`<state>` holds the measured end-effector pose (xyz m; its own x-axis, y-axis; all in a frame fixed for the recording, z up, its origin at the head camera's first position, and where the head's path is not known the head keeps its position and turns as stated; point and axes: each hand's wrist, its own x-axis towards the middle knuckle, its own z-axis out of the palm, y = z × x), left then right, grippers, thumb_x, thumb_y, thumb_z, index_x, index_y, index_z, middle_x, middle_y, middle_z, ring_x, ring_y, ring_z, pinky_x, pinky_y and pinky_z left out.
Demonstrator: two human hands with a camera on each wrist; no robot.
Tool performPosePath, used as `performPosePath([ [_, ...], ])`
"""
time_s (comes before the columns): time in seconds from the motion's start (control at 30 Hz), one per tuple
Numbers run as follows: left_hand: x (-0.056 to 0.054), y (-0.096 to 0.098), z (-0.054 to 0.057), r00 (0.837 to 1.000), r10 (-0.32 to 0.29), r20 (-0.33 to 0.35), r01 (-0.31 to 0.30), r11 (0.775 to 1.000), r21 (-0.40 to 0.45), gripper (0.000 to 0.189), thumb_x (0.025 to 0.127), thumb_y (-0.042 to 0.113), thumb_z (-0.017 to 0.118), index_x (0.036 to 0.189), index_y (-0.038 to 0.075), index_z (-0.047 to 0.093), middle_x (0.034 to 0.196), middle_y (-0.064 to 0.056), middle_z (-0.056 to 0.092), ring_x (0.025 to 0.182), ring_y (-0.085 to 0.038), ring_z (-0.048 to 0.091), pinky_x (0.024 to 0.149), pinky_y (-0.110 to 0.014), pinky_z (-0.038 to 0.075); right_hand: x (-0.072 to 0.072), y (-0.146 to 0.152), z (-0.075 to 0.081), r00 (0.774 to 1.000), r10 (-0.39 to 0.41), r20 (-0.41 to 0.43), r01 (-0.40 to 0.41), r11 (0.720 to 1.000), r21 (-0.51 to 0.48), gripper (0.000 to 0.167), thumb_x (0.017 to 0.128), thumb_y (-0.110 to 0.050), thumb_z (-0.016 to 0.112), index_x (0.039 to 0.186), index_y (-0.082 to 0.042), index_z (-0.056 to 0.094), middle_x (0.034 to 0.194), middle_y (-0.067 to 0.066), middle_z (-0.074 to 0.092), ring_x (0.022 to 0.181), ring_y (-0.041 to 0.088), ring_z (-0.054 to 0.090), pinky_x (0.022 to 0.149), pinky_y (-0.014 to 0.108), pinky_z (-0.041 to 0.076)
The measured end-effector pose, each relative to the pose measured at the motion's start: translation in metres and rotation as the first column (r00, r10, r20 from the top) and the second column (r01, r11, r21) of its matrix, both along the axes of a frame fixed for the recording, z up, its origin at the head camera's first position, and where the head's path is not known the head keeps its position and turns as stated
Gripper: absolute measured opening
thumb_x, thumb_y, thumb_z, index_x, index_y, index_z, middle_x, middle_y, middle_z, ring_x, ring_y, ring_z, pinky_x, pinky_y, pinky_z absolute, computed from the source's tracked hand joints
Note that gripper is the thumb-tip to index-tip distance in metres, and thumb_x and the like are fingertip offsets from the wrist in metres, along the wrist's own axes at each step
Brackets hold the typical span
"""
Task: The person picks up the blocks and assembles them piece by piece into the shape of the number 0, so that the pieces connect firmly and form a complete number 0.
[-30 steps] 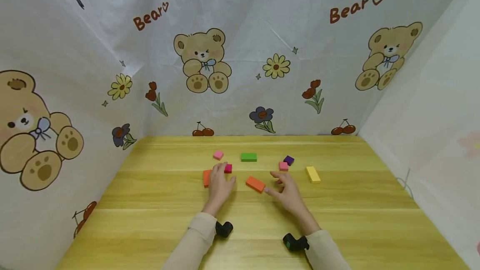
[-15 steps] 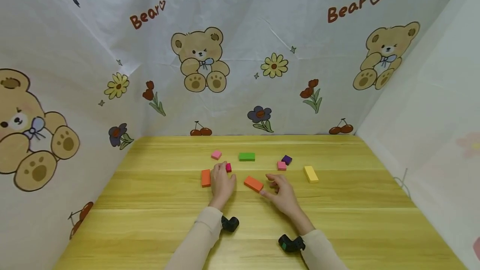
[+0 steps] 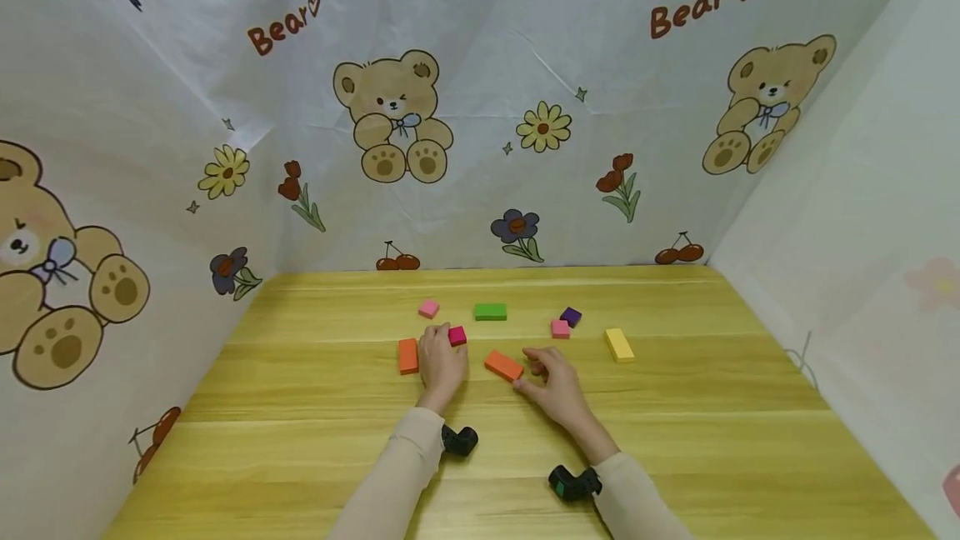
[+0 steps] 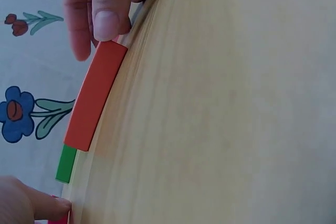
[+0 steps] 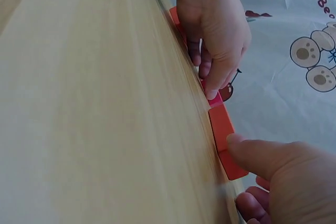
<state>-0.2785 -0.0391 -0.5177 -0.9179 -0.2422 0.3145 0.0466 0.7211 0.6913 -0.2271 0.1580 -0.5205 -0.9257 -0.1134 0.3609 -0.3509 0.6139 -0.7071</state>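
Note:
In the head view my left hand (image 3: 442, 361) pinches a small magenta cube (image 3: 457, 336) on the wooden table, with the thumb on its near side. The fingers behind the cube are partly hidden. Just left of this hand lies an orange rectangular block (image 3: 408, 356). A second orange block (image 3: 503, 366) lies slantwise between the hands. At its right end is my right hand (image 3: 558, 390), thumb and forefinger spread around the corner. The left wrist view shows the right thumb (image 4: 107, 24) at that block's end; whether it presses on it is hard to tell.
Farther back on the table (image 3: 675, 440) are a pink block (image 3: 429, 308), a green block (image 3: 491, 312), another pink block (image 3: 560, 329) touching a purple one (image 3: 572, 317), and a yellow block (image 3: 619, 345). A bear-print cloth (image 3: 465, 215) stands behind the table.
The magenta cube has shifted slightly right with my left hand, away from the left orange block. My right hand has come closer to the slanted orange block. The whole head view has drifted slightly.

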Motion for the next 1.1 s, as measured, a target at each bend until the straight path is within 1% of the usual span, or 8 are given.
performPosePath([
  [0.07, 0.001, -0.001, 0.000, 1.000, -0.010, -0.003, 0.010, 1.000, 0.016, 0.040, 0.080, 0.005, 0.077, 0.118, -0.004, 0.066, 0.110, -0.020, 0.062, 0.103, -0.037, 0.057, 0.091, -0.046, 0.048, -0.001, 0.000, -0.001, 1.000, -0.002, -0.007, 0.002, 1.000, 0.014, 0.048, 0.077, -0.012, 0.083, 0.120, 0.001, 0.066, 0.096, 0.008, 0.062, 0.083, 0.019, 0.057, 0.068, 0.023, 0.045],
  [0.23, 0.002, -0.002, 0.001, 0.999, -0.030, -0.020, 0.031, 0.998, 0.057, 0.032, 0.081, 0.003, 0.076, 0.112, -0.005, 0.069, 0.105, -0.021, 0.063, 0.100, -0.038, 0.058, 0.089, -0.047, 0.049, -0.003, -0.002, 0.000, 0.999, -0.020, 0.037, 0.019, 0.999, 0.030, 0.045, 0.077, -0.013, 0.083, 0.118, -0.002, 0.068, 0.095, 0.005, 0.062, 0.083, 0.015, 0.056, 0.072, 0.026, 0.047],
  [0.33, 0.002, -0.003, 0.000, 0.999, -0.032, -0.019, 0.033, 0.997, 0.067, 0.030, 0.081, 0.003, 0.076, 0.109, -0.004, 0.070, 0.103, -0.020, 0.064, 0.099, -0.037, 0.060, 0.088, -0.046, 0.050, -0.003, -0.003, 0.000, 0.999, -0.026, 0.045, 0.025, 0.999, 0.037, 0.042, 0.077, -0.013, 0.083, 0.115, -0.003, 0.069, 0.095, 0.004, 0.063, 0.083, 0.014, 0.056, 0.074, 0.028, 0.049],
  [0.53, 0.004, -0.005, 0.000, 0.999, -0.052, -0.006, 0.052, 0.993, 0.105, 0.028, 0.079, 0.001, 0.076, 0.106, -0.005, 0.071, 0.097, -0.018, 0.064, 0.092, -0.033, 0.060, 0.082, -0.044, 0.050, -0.002, -0.005, -0.001, 0.999, -0.031, 0.021, 0.031, 0.999, 0.034, 0.032, 0.076, -0.009, 0.083, 0.106, -0.004, 0.072, 0.093, 0.005, 0.064, 0.081, 0.016, 0.059, 0.072, 0.029, 0.050],
  [0.7, 0.007, -0.008, 0.000, 0.997, -0.072, -0.006, 0.072, 0.985, 0.154, 0.028, 0.079, 0.000, 0.076, 0.106, -0.005, 0.070, 0.097, -0.016, 0.062, 0.087, -0.028, 0.059, 0.078, -0.040, 0.050, -0.003, -0.006, -0.002, 0.999, -0.030, -0.033, 0.032, 0.999, 0.038, 0.030, 0.074, -0.007, 0.083, 0.102, -0.004, 0.073, 0.088, 0.004, 0.064, 0.077, 0.014, 0.058, 0.068, 0.026, 0.049],
  [0.8, 0.009, -0.010, 0.001, 0.997, -0.081, -0.015, 0.083, 0.981, 0.176, 0.028, 0.078, -0.002, 0.076, 0.105, -0.006, 0.071, 0.095, -0.015, 0.061, 0.083, -0.025, 0.058, 0.076, -0.038, 0.049, -0.003, -0.006, -0.002, 0.999, -0.034, -0.018, 0.034, 0.999, 0.025, 0.029, 0.074, -0.007, 0.084, 0.101, -0.004, 0.073, 0.087, 0.004, 0.065, 0.076, 0.015, 0.060, 0.068, 0.026, 0.050],
  [0.87, 0.010, -0.011, 0.002, 0.996, -0.085, -0.024, 0.088, 0.979, 0.186, 0.027, 0.077, -0.002, 0.077, 0.103, -0.005, 0.071, 0.091, -0.014, 0.061, 0.080, -0.023, 0.057, 0.076, -0.037, 0.047, -0.003, -0.006, 0.000, 0.999, -0.035, 0.014, 0.035, 0.999, 0.010, 0.029, 0.075, -0.007, 0.083, 0.102, -0.004, 0.073, 0.088, 0.005, 0.065, 0.077, 0.015, 0.061, 0.068, 0.026, 0.051],
  [1.1, 0.017, -0.012, 0.008, 0.993, -0.109, -0.049, 0.117, 0.976, 0.184, 0.024, 0.074, -0.001, 0.078, 0.098, -0.003, 0.073, 0.084, -0.010, 0.061, 0.076, -0.021, 0.056, 0.078, -0.038, 0.044, -0.002, -0.005, 0.003, 0.996, -0.037, 0.075, 0.040, 0.998, -0.039, 0.029, 0.077, -0.005, 0.082, 0.104, -0.004, 0.073, 0.091, 0.006, 0.065, 0.078, 0.017, 0.065, 0.071, 0.026, 0.053],
])
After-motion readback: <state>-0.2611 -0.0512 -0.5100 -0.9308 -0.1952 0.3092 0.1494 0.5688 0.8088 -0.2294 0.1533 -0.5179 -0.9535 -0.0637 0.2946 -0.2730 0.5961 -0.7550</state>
